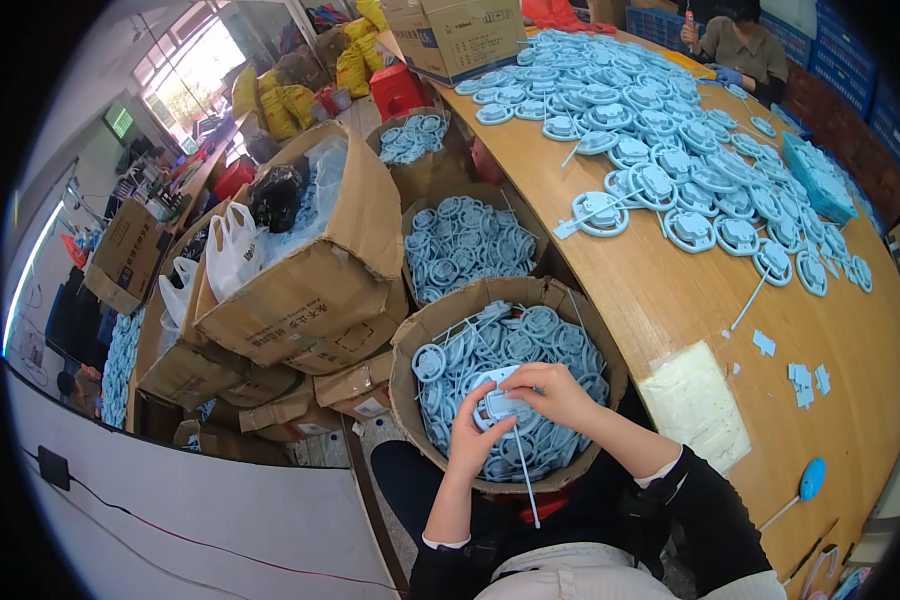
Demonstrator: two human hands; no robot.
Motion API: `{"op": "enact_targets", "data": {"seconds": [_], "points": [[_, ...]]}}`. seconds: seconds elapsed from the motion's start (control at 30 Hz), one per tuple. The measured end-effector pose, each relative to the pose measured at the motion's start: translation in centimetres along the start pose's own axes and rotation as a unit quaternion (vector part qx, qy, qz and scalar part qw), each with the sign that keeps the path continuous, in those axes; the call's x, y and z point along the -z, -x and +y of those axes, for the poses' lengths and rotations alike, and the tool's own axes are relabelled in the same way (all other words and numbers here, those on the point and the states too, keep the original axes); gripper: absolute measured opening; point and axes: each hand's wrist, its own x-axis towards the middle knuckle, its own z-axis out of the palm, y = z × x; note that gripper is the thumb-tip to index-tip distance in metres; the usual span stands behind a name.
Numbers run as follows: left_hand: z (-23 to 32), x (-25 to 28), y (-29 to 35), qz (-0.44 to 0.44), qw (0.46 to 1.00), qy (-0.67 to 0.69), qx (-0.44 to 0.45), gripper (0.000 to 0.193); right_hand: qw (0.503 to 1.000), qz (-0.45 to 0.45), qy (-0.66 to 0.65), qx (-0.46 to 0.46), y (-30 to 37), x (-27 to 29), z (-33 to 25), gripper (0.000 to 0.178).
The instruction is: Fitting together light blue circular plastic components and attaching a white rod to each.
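Note:
Above an open cardboard box (404,385) full of light blue plastic parts, both hands hold one light blue round plastic part (507,404). A thin light blue rod (527,480) slants down from it toward my lap. My left hand (466,437) grips the part's left edge, thumb near the rod's top. From the right, my right hand (558,394) is closed on its upper side, fingertips on the flat middle piece. My fingers cover some of the rim. Similar loose round parts (538,335) lie in the box right under my hands.
A wooden table (610,270) curves along my right, with a large heap of light blue round parts (660,130). On it lie a white packet (695,405) and small blue pieces (801,383). Stacked cardboard boxes (290,300) stand left. Another person (745,50) sits far right.

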Motion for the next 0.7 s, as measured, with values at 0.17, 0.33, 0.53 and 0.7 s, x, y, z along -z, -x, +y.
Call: {"op": "enact_targets", "data": {"seconds": [0.17, 0.33, 0.53, 0.7], "points": [[-0.1, 0.0, 0.2, 0.006, 1.000, 0.010, -0.002, 0.057, 1.000, -0.015, 0.007, 0.008, 0.1, -0.2, -0.2, 0.014], [-0.1, -0.2, 0.1, 0.012, 1.000, 0.025, -0.008, 0.057, 1.000, -0.001, 0.013, 0.016, 0.3, -0.9, -0.3, 0.016], [-0.3, -0.1, 0.5, 0.042, 0.998, 0.046, -0.009, 0.057, 0.988, 0.043, 0.109, 0.099, 0.2, -1.2, -0.8, 0.019], [-1.0, -0.3, 0.4, 0.059, 0.996, 0.046, -0.049, 0.055, 0.990, 0.079, 0.087, 0.077, 0.3, -1.5, -0.9, 0.019]]}}
